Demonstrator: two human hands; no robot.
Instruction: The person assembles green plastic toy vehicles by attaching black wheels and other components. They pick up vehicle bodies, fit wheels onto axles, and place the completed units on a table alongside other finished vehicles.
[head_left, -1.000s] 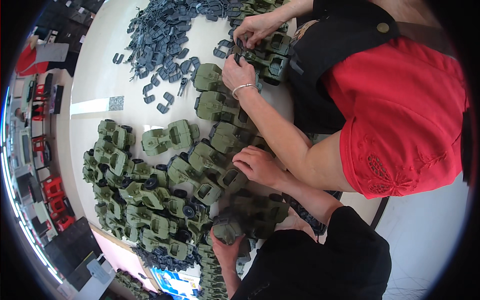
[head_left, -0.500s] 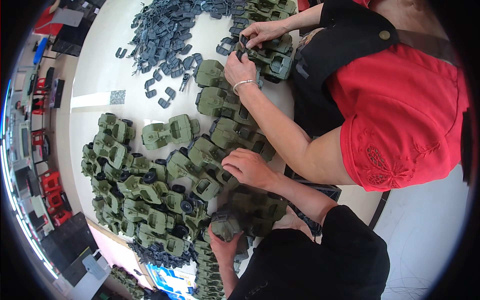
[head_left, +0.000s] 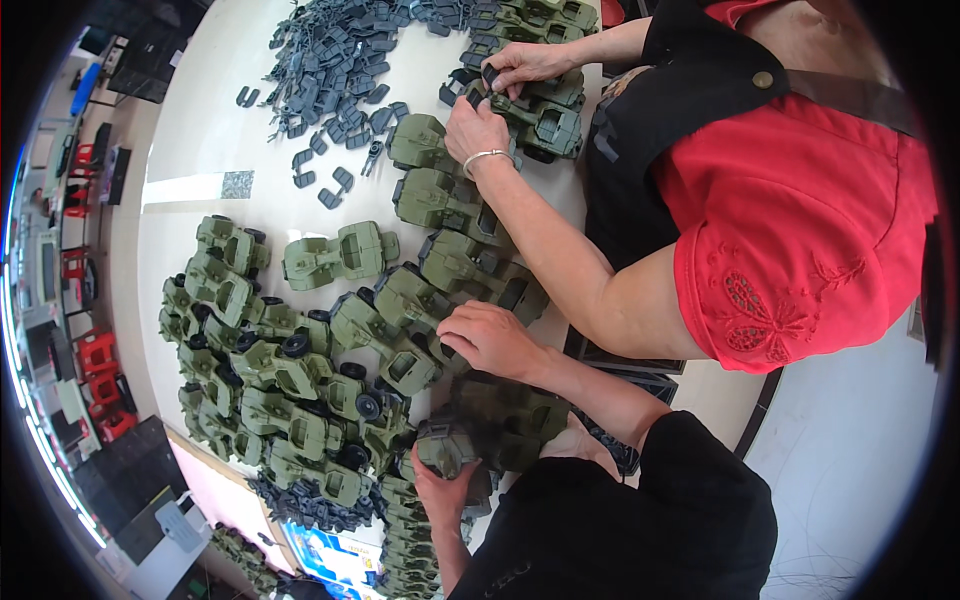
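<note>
- An olive-green plastic toy vehicle (head_left: 446, 445) is held low at the near (right-hand) edge of the bench, w/ the area just right of it blurred & dark.
- It's gripped by the bare left hand (head_left: 440, 490), thumb & fingers wrapped round opposite sides.
- The bare right hand (head_left: 492, 338) is held above, fingers curled tog., over a row of olive-green toy vehicles (head_left: 455, 260); whether anything's pinched or touched can't be told.
- Left of these, a stacked pile of olive-green toy vehicles w/ black wheels (head_left: 290, 400) is massed; a lone olive-green toy vehicle (head_left: 341, 255) is set apart just above.
- All are carried by a white glossy bench (head_left: 220, 130), its far end strewn w/ a heap of dark-grey plastic parts (head_left: 335, 70); a 2nd dark-grey heap (head_left: 310, 503) is seen below the pile.
- Up top, small dark pieces are pinched in the co-worker's left hand (head_left: 480, 135) & right hand (head_left: 525, 65), over another green veh.; a red embroidered sleeve (head_left: 800, 260) is worn.
- Red plastic stools (head_left: 97, 352) are seen far l.
</note>
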